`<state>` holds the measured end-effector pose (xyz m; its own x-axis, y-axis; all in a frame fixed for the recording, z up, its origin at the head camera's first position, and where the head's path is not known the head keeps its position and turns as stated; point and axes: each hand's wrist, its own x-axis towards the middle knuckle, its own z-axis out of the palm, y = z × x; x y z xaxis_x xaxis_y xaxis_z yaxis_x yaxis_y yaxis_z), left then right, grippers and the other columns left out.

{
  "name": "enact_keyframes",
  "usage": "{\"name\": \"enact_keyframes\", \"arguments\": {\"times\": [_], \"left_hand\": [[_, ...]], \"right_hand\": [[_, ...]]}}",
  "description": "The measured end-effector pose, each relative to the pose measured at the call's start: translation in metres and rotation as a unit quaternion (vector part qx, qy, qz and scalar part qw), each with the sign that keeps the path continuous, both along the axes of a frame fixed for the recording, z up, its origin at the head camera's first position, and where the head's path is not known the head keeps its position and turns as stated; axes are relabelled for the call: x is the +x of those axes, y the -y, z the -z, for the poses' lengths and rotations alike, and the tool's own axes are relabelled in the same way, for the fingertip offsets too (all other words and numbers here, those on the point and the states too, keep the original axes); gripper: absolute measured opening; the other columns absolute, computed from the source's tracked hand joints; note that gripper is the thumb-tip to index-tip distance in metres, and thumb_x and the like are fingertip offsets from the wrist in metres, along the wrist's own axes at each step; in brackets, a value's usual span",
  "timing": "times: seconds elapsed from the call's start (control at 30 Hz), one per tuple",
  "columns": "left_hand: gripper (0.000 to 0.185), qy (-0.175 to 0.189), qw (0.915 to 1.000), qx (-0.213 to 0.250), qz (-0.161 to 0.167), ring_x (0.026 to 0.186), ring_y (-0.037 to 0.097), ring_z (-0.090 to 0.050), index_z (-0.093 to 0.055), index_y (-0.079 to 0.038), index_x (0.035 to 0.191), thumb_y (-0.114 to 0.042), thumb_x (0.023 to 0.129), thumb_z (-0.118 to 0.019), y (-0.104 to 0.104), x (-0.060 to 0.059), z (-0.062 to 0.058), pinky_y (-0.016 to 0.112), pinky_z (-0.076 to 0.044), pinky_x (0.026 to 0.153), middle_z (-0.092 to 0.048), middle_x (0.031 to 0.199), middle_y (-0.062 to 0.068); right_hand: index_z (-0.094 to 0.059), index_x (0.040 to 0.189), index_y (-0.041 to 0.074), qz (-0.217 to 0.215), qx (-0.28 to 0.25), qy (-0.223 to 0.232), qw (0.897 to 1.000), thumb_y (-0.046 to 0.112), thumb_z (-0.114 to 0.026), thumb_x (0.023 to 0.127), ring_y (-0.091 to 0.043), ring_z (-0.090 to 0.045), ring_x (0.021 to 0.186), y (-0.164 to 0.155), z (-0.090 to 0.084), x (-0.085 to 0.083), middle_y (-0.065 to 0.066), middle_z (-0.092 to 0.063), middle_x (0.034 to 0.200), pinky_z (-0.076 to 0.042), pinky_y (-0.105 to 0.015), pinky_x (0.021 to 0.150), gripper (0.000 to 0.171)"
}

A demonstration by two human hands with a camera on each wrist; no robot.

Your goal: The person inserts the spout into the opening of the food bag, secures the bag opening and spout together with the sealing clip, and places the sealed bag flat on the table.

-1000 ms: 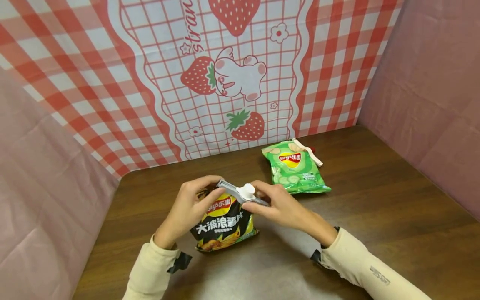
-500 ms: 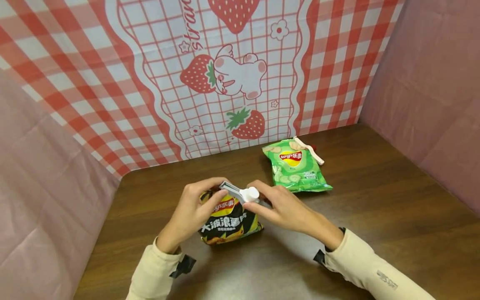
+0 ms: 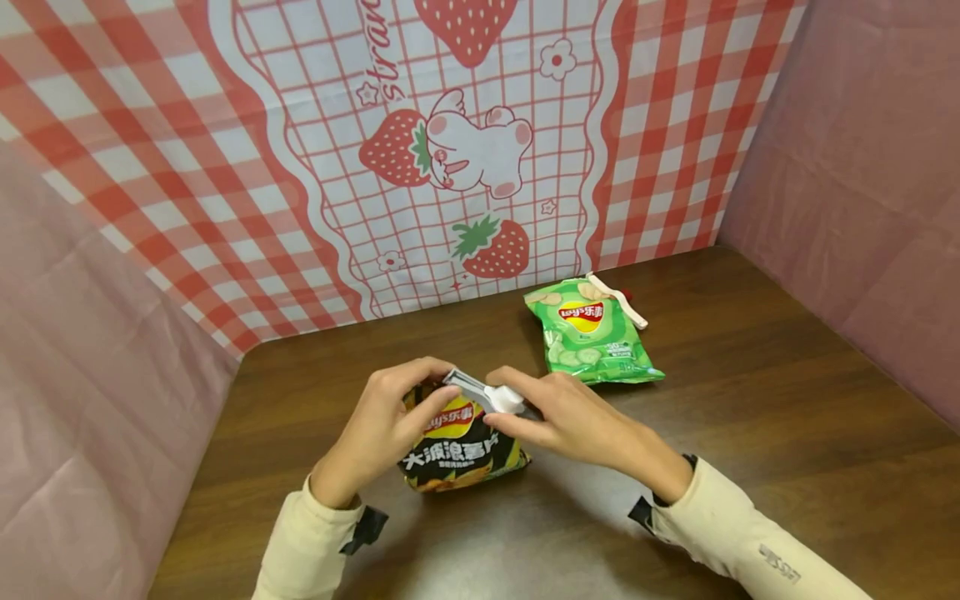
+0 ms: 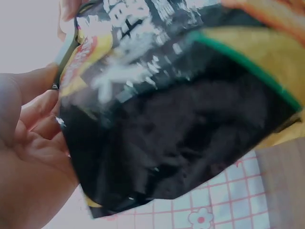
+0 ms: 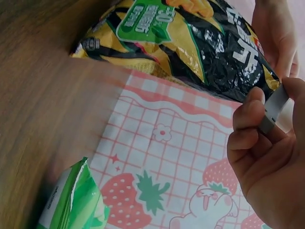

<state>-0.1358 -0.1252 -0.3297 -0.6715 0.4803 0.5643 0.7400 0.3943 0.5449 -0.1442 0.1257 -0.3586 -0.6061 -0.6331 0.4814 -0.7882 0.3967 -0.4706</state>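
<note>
A grey bag clip (image 3: 471, 388) with a white round cap (image 3: 505, 399) lies along the top of a black Lay's chip bag (image 3: 454, 451). My left hand (image 3: 382, 429) pinches the clip's left end between thumb and fingers. On the other end, my right hand (image 3: 573, 412) grips the clip beside the cap. From the left wrist, the bag (image 4: 157, 124) spreads below the left hand (image 4: 33, 148). The right wrist view shows the grey clip end (image 5: 273, 109) between the thumb and curled fingers of the right hand (image 5: 271, 148).
A green Lay's chip bag (image 3: 588, 333) lies toward the back right of the brown wooden table (image 3: 315, 375). A white strip-shaped clip (image 3: 618, 300) sits along its upper right edge. A red-and-white strawberry cloth (image 3: 480, 150) hangs behind; pink cloth (image 3: 855, 200) flanks the table.
Both hands, the clip and the black bag have shifted slightly right. The white cap has tipped toward the right hand. The green bag lies where it was.
</note>
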Motion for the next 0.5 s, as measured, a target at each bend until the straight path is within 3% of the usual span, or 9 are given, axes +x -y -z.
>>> {"name": "enact_keyframes", "arguments": {"times": [0.23, 0.5], "left_hand": [[0.007, 0.012, 0.9997, -0.018, 0.011, 0.071, 0.007, -0.056, -0.067, -0.015, 0.101, -0.013, 0.095, -0.068, 0.0028, 0.0003, -0.0015, 0.025, -0.048, 0.060, -0.064, 0.087, -0.009], [0.008, 0.020, 0.9994, -0.023, 0.018, 0.072, 0.008, -0.057, -0.066, -0.015, 0.103, -0.013, 0.095, -0.067, 0.0044, -0.0049, 0.0004, 0.026, -0.049, 0.063, -0.065, 0.087, -0.008]], "right_hand": [[-0.055, 0.124, 0.024, -0.024, 0.004, 0.016, 1.000, 0.033, -0.060, 0.101, 0.002, -0.048, 0.055, 0.0009, -0.0004, 0.0023, 0.015, -0.055, 0.073, -0.041, -0.018, 0.048, 0.026], [-0.052, 0.127, 0.023, -0.015, 0.010, 0.002, 1.000, 0.032, -0.056, 0.102, 0.002, -0.047, 0.055, 0.0014, 0.0005, 0.0028, 0.015, -0.053, 0.072, -0.040, -0.017, 0.047, 0.027]]}}
